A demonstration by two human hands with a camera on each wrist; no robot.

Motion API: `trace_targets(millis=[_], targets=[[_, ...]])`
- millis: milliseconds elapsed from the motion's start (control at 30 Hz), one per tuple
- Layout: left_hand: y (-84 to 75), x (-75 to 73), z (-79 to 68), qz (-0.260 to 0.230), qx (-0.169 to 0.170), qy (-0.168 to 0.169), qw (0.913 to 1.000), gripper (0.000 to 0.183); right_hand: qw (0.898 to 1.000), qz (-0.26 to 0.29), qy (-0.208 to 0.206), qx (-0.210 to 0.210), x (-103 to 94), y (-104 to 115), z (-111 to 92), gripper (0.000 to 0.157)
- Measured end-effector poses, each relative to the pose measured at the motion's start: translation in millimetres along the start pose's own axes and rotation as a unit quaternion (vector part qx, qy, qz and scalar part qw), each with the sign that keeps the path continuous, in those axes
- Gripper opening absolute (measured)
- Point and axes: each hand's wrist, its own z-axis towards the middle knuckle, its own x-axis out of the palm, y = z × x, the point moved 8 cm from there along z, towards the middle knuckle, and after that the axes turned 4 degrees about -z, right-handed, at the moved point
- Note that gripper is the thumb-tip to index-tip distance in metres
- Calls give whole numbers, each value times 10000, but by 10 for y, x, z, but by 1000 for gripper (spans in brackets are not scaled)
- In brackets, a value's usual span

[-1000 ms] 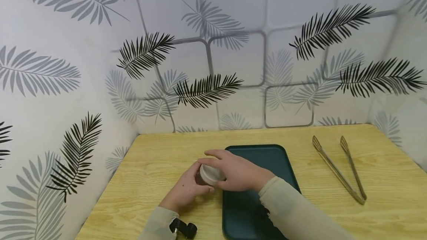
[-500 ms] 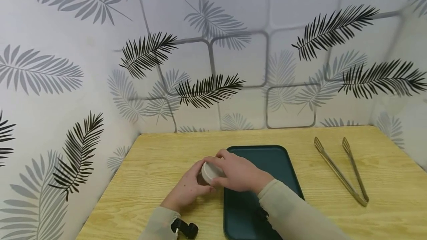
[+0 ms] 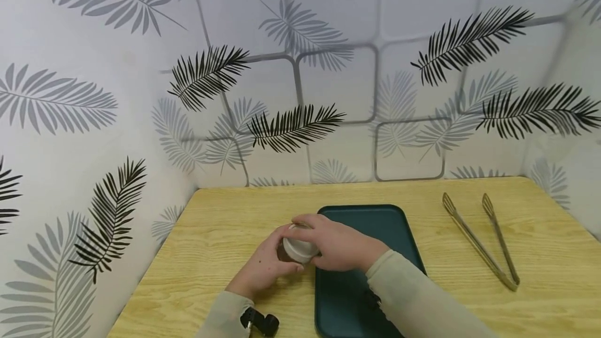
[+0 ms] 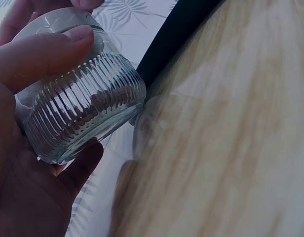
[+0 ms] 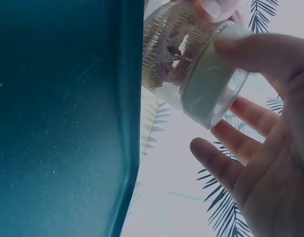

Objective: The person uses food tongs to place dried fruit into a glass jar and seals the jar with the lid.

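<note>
A ribbed clear glass jar [image 4: 88, 98] with something brownish inside is held tilted just above the table, beside the tray's left edge. My left hand [image 3: 263, 265] grips its body, thumb along the upper side and fingers underneath in the left wrist view. Over the pale lid [image 3: 298, 250] sits my right hand [image 3: 343, 244], its thumb pressed on the lid's rim and the index finger across the far side. In the right wrist view the lid [image 5: 213, 81] is on the jar, and several fingers stand spread off it. Most of the jar's body is hidden in the head view.
A dark green tray [image 3: 366, 218] lies on the wooden table [image 3: 225, 218], partly under my right forearm. Metal tongs [image 3: 483, 249] rest with arms apart on the right. Behind the table rises a leaf-patterned wall [image 3: 328, 93].
My right hand's fingers closed inward on the lid half a second ago, then spread outward again. The lid tips slightly. My left hand keeps its grip on the jar.
</note>
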Motion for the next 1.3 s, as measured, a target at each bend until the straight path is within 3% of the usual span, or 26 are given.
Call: trace_targets(millis=[233,567,733,900,1067,1300], targets=[[9,-6,-12,55,-67,-45,10000,84,9999,-122,-78,-62,-15,40,28,74],[116,-20,-64,-91,-250,-27,9996,86,9994,-195,129,258,51,124,38,72],[101,-50,-35,-159,-139,-4,9998,86,9982,-60,139,577,39,59,-21,72],[162,-130,-69,-2,-116,-113,9999,85,9956,195,14,920,-9,-57,-161,72],[213,-196,-133,-61,-115,-152,9998,88,9931,118,-226,1142,-164,-210,-380,70],[198,-270,-148,-187,-53,-105,9998,109,9851,-49,-873,1484,-439,-554,-900,66]])
